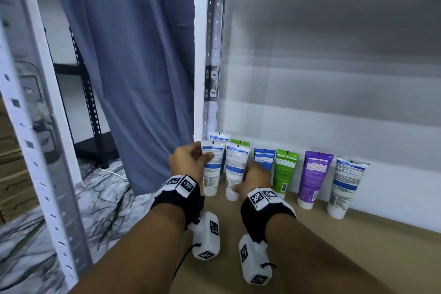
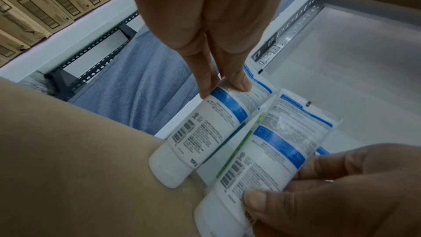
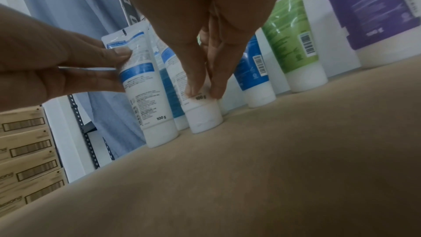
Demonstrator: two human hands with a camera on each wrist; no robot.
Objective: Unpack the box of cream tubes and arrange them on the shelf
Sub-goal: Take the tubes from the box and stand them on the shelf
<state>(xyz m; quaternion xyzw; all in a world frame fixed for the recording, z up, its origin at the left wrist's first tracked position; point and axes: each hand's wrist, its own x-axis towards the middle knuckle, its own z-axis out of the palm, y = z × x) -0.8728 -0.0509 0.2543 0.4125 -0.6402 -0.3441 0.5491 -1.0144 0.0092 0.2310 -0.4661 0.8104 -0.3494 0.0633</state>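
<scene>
Shelf (image 1: 334, 246), brown board, back left corner: two white-and-blue cream tubes standing cap-down in a front row, more tubes close behind.
Left hand (image 1: 188, 162): fingers and thumb pinching the upper part of the left tube (image 1: 212, 169).
Right hand (image 1: 255, 179): fingertips gripping the right tube (image 1: 235, 169) low, near its cap.
Along the back edge: blue, green, purple and white tubes leaning on the wall.
Handling note: seat each cap flat, keep the two tubes just apart, then release gently so neither topples onto the back row.
</scene>
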